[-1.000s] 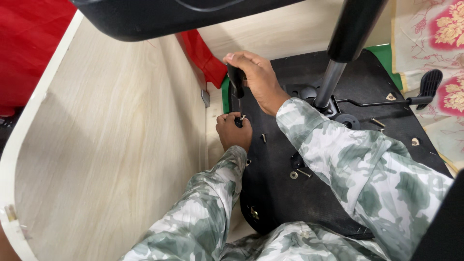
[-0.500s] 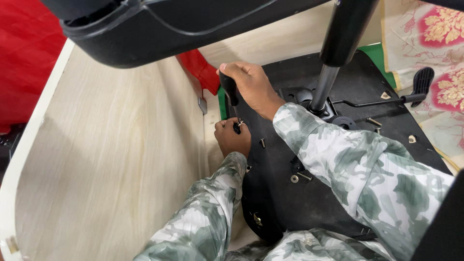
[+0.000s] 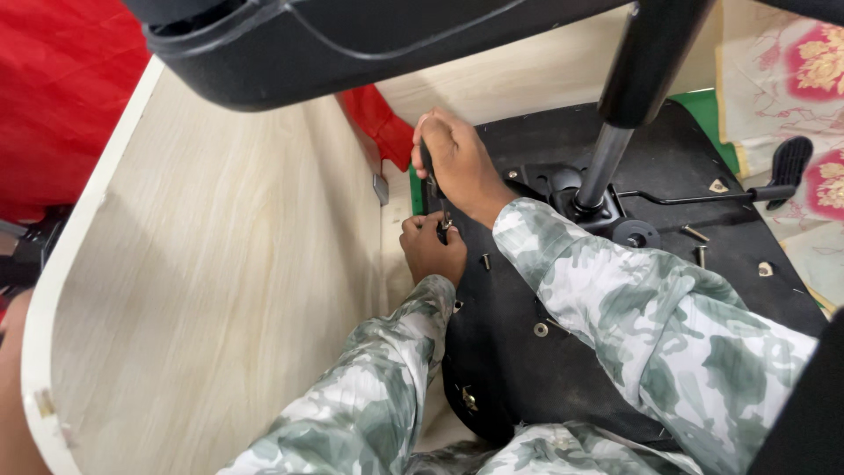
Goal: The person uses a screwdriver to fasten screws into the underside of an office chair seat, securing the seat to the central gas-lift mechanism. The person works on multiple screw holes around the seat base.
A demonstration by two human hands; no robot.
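An upturned black office-chair seat [image 3: 563, 352] lies before me, its gas-lift column [image 3: 615, 132] rising from the metal mechanism plate [image 3: 563, 189]. My right hand [image 3: 457, 163] is closed around the black handle of a screwdriver [image 3: 429, 180] held upright at the seat's left edge. Just below it, my left hand [image 3: 431, 251] pinches the tool's tip and a small screw against the seat. Both arms wear camouflage sleeves.
A light wooden panel [image 3: 220, 281] stands close on the left. A black chair part [image 3: 352, 44] hangs overhead. Loose screws [image 3: 694, 236] lie on the seat, a black adjustment lever [image 3: 774, 180] sticks out right. Red cloth [image 3: 61, 97] and a floral mat [image 3: 791, 79] lie behind.
My view has shifted and the overhead black chair part fills more of the top. Both hands stay together on the screwdriver at the seat's left edge.
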